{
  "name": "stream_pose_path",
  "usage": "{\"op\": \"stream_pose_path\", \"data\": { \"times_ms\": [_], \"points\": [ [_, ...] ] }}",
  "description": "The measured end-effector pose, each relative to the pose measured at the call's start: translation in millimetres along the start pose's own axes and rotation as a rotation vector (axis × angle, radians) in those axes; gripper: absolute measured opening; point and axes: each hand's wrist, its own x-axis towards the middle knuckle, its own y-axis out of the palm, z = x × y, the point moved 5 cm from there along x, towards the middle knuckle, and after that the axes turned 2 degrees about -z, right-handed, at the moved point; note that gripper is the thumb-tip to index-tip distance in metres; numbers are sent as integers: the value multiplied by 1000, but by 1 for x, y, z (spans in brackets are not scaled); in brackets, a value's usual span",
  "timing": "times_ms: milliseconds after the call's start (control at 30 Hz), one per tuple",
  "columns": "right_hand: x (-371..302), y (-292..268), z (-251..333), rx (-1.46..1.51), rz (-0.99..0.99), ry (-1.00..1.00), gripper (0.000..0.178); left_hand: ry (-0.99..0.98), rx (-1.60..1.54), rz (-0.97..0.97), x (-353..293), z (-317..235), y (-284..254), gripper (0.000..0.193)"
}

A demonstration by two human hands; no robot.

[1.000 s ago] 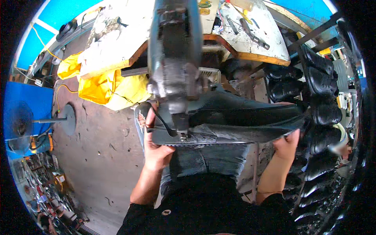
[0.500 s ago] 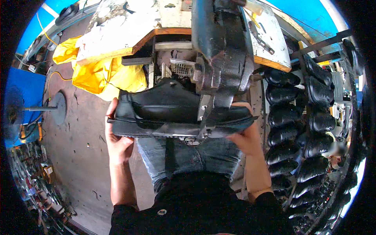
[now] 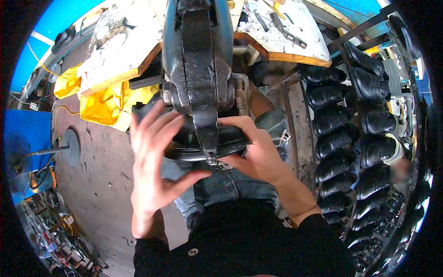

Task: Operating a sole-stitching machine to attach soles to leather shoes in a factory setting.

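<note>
A black leather shoe [image 3: 230,137] sits under a heavy dark metal machine head [image 3: 198,69], whose narrow foot comes down in front of it. My right hand [image 3: 260,150] grips the shoe's right end, thumb low and fingers over the top. Slightly blurred, my left hand [image 3: 152,161] is at the shoe's left side with fingers spread and thumb stretched toward the machine foot; it covers part of the shoe. Whether its fingertips touch the leather I cannot tell.
Beyond the machine stands a white, stained bench [image 3: 129,51] with a wooden edge and a metal tool [image 3: 288,30]. Yellow cloth [image 3: 104,104] hangs at left, near a round-based stand [image 3: 71,147]. A rack of black shoes [image 3: 332,122] lines the right. Another person's denim-clad leg [image 3: 271,122] shows behind the machine.
The shoe has turned from lying broadside to pointing more away from me. My left hand has let go of its end and opened. My right hand has shifted left, still gripping.
</note>
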Motion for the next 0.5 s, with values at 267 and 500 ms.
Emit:
{"op": "stream_pose_path", "data": {
  "times_ms": [267, 500],
  "points": [
    [3, -2, 21, -269, 82, 30, 63, -114, -353, 111, 12, 9, 27, 52],
    [-9, -1, -38, -134, 46, -171, 93, -271, -855, -29, -22, 33, 44, 65]
  ]
}}
